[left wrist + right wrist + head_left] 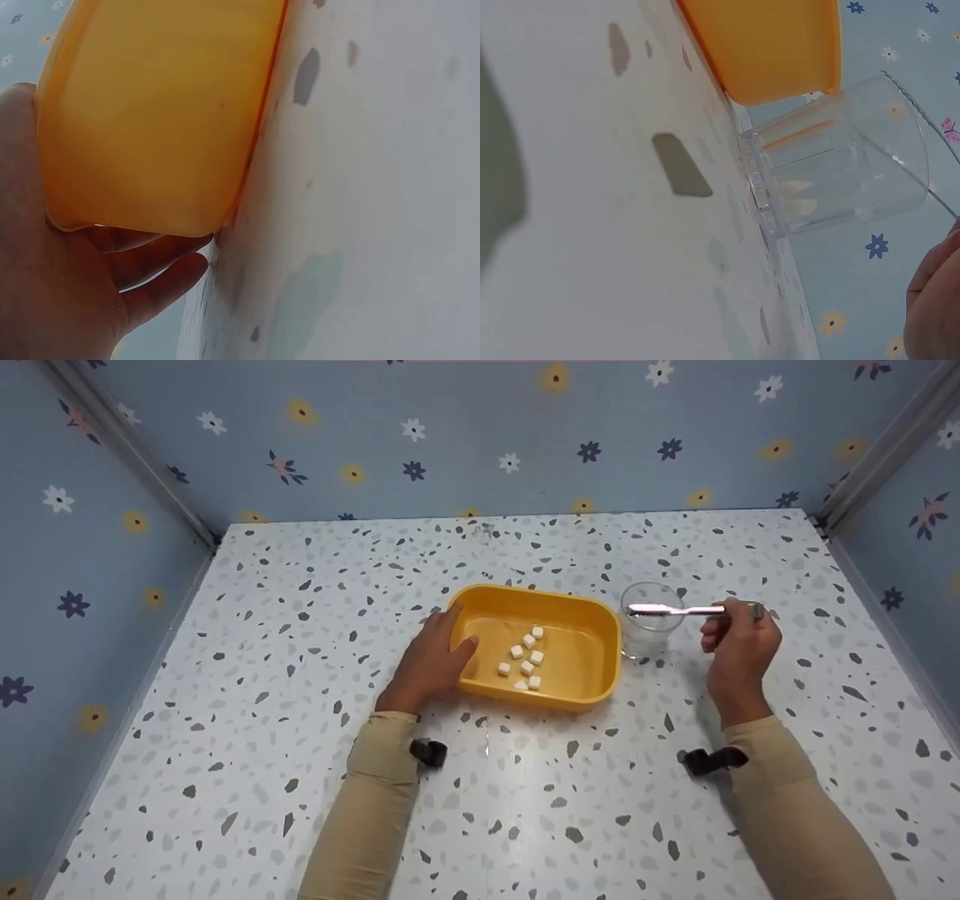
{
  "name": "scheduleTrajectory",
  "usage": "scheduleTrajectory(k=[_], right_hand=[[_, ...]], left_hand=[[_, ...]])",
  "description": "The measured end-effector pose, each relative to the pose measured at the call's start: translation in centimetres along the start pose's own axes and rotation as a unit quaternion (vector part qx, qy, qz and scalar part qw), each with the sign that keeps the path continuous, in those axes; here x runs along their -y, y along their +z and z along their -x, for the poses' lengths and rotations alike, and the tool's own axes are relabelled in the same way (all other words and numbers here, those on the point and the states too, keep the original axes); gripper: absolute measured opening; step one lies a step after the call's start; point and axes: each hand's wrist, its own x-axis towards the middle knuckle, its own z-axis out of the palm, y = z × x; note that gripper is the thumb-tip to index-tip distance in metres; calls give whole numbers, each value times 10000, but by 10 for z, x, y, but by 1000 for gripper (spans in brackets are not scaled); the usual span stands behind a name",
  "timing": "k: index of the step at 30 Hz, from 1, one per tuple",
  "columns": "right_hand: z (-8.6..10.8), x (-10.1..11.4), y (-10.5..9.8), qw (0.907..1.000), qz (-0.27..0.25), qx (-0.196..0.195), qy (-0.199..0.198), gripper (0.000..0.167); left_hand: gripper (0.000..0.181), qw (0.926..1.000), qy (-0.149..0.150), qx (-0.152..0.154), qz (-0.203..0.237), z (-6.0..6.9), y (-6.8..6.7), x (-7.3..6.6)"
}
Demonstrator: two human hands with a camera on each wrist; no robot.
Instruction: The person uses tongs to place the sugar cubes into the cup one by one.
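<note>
Taking 12 o'clock as straight ahead, closest in are 2 tan sleeves point(375, 802), each with a black wrist strap point(429, 753). Past those, the left hand point(431, 660) has a proper grip on the 9 o'clock end of the yellow tray point(576, 656), thumb over the rim, fingers round the outside. The tray's long axis runs roughly 9 to 3, right end dipping a bit toward 4.

Right hand point(742, 649) is off at 3 o'clock, fingers curled in, pinching the metal tongs point(697, 611). Can't tell how far apart the tips are. Tongs run 9 to 3 as well, tips pointing 9, across the mouth of the clear glass point(649, 636), which stands upright just beside the tray.

The bit that matters imo: the white cubes point(536, 658) sit in the tray at 8 o'clock from those tips, with the tray's right wall between. The left hand is actually nearer, cubes at its 3.

Count: 7 clear cubes plus 1 smaller-looking white piece point(521, 685), 1 tray, 1 glass, 1 set of tongs. Right wrist view also shows 2 pale patches point(799, 206) low in the glass, can't swear they're cubes. Farthest back: flowery wall point(480, 420).
</note>
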Motion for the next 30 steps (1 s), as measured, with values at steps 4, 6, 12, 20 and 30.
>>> scheduleTrajectory(k=[4, 6, 12, 20, 30], right_hand=[[1, 1, 2, 9994, -302, 111, -149, 23], [1, 1, 3, 9984, -498, 137, -244, 22], [2, 1, 3, 9956, -844, 149, -383, 21], [4, 1, 4, 9962, -856, 137, -123, 20], [5, 5, 9, 9892, -1414, 364, 110, 35]], left_hand=[[69, 10000, -6, -7, -13, 0, -1, -1], [69, 10000, -3, 21, -28, 1, -2, -1], [68, 10000, 32, 41, -24, -1, -2, 0], [67, 10000, -12, 31, -78, 1, 1, 1], [68, 10000, -53, 40, -4, -2, 1, 1]])
